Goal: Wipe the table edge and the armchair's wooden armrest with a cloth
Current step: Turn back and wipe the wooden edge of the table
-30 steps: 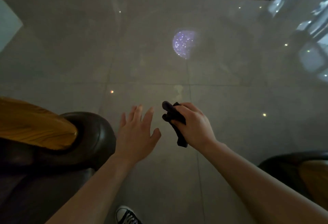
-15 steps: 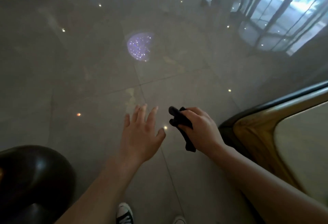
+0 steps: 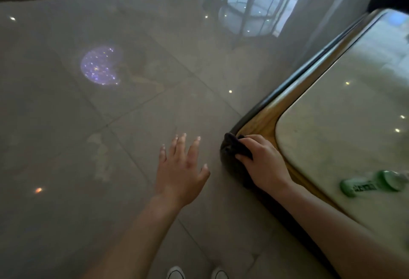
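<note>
A table with a wooden rim, dark outer edge and pale stone top fills the right side. My right hand grips a dark cloth and presses it on the table's rounded near corner. My left hand hovers over the floor to the left of that corner, fingers spread, holding nothing. The armchair and its wooden armrest are out of view.
A green bottle lies on its side on the stone top near my right forearm. Glossy grey floor tiles spread to the left, with a purple light patch. My white shoes show at the bottom edge.
The view has swung right, away from the armchair, and the table now fills the right side. My right hand has brought the cloth onto the table's corner. The left hand stays spread.
</note>
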`<state>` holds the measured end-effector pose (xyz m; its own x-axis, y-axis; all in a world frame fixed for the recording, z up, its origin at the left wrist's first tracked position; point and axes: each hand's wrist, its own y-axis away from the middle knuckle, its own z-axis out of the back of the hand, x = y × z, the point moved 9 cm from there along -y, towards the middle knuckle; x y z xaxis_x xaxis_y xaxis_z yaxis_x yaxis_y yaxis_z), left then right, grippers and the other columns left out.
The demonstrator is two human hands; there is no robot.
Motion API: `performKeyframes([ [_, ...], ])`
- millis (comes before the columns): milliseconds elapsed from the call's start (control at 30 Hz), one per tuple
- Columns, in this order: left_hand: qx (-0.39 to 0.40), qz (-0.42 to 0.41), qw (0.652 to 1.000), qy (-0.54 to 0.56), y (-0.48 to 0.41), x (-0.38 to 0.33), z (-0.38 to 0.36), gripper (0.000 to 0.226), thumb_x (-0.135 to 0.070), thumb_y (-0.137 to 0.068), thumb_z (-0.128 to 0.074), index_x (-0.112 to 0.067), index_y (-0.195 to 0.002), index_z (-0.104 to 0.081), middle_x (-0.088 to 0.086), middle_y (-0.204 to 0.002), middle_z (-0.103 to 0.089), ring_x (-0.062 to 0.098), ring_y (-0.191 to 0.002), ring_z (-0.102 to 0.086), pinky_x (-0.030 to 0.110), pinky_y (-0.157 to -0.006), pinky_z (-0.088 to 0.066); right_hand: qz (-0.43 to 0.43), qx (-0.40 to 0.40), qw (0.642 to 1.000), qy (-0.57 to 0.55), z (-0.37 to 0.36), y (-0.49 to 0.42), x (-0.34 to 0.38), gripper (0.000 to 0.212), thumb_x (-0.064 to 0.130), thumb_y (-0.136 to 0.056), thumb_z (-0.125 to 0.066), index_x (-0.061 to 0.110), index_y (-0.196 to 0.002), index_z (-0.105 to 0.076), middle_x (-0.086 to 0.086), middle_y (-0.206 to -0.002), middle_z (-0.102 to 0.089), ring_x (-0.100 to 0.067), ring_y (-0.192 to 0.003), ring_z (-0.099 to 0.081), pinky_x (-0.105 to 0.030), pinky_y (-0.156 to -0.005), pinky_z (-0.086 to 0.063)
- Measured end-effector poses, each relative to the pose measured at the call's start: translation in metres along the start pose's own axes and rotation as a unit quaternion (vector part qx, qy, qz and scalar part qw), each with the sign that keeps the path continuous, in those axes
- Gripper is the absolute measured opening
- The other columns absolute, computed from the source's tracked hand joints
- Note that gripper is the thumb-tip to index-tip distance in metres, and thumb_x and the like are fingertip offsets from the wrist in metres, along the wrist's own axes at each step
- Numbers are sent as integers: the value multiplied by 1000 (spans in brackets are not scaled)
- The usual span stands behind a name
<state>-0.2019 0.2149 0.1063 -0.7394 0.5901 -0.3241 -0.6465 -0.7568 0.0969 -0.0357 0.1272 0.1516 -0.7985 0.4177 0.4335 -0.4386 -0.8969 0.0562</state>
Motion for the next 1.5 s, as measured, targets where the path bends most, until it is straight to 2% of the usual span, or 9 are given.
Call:
performKeyframes([
  [100,22,-40,999,-11,-21,-41,-21,74,-56,-92,-37,-29,-156,-11,13,-166,-11,28,-152,-5,51,-120,-3,-38,-16,999,1,13,-3,-45,34,22,-88,-70,22,-122,-65,-1,-125,-62,-23,-108,-59,-32,-94,-46],
  [267,36,-83,996,-4,-53,-102,-54,74,-58,-89,-30,-30,-156,-13,11,-165,-13,28,-152,-4,51,-120,-4,-85,-18,996,-19,22,-8,-114,31,21,-88,-70,22,-118,-66,1,-118,-62,-24,-98,-61,-25,-77,-39],
  [467,49,-99,994,-6,-100,-166,-111,75,-60,-87,-23,-32,-155,-11,10,-166,-12,27,-152,-1,51,-121,-4,-124,-37,991,-42,36,-24,-208,25,22,-91,-65,23,-115,-66,2,-120,-62,-25,-100,-61,-31,-79,-44],
  [667,111,-103,989,1,-152,-219,-192,76,-63,-86,-19,-34,-154,-5,10,-167,-3,28,-152,8,55,-121,-3,-186,-48,981,-28,41,-51,-308,20,23,-94,-59,19,-113,-65,-2,-115,-61,-29,-96,-60,-35,-75,-45],
  [833,129,-105,986,-29,-194,-242,-236,79,-68,-81,-10,-35,-152,1,10,-167,0,29,-152,12,58,-120,-3,-260,-58,964,-10,26,-74,-370,21,21,-95,-57,15,-115,-64,-7,-119,-58,-31,-113,-50,-39,-87,-46],
  [933,145,-94,984,-38,-211,-241,-262,77,-69,-87,-16,-35,-152,6,10,-166,5,30,-151,15,56,-118,0,-291,-64,955,-1,13,-84,-391,24,22,-96,-56,14,-118,-63,-8,-126,-55,-31,-120,-43,-40,-93,-45],
  [1133,187,-77,978,-46,-223,-235,-301,85,-79,-82,-8,-37,-152,15,8,-165,17,30,-149,23,58,-118,3,-300,-61,951,49,-11,-94,-410,30,15,-93,-58,14,-123,-59,-11,-141,-46,-33,-129,-36,-40,-106,-37],
  [1333,195,-71,977,-48,-228,-231,-320,87,-84,-79,-9,-43,-146,28,8,-163,24,33,-148,26,67,-114,2,-306,-25,949,71,-30,-98,-425,49,23,-93,-58,16,-140,-45,-11,-153,-31,-34,-136,-28,-41,-115,-29],
  [1500,195,-70,977,-50,-227,-232,-322,87,-85,-79,-8,-45,-143,34,7,-161,30,32,-145,32,68,-112,6,-314,6,946,79,-46,-93,-432,61,29,-93,-55,20,-149,-32,-10,-161,-14,-34,-145,-15,-46,-119,-20],
])
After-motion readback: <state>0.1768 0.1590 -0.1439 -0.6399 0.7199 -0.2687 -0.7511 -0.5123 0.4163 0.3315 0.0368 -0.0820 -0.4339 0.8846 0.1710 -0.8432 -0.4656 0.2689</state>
